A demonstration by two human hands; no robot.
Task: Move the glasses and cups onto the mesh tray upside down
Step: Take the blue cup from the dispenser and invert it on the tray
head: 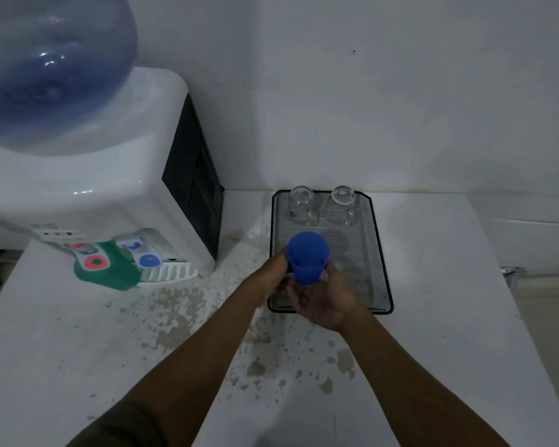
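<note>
Both hands wrapped round a blue cup [307, 258], left grip [271, 274] and right grip [320, 301] closed on it, above the mesh tray [381, 253]. Two glasses [300, 204] upside down at tray's far end.
</note>
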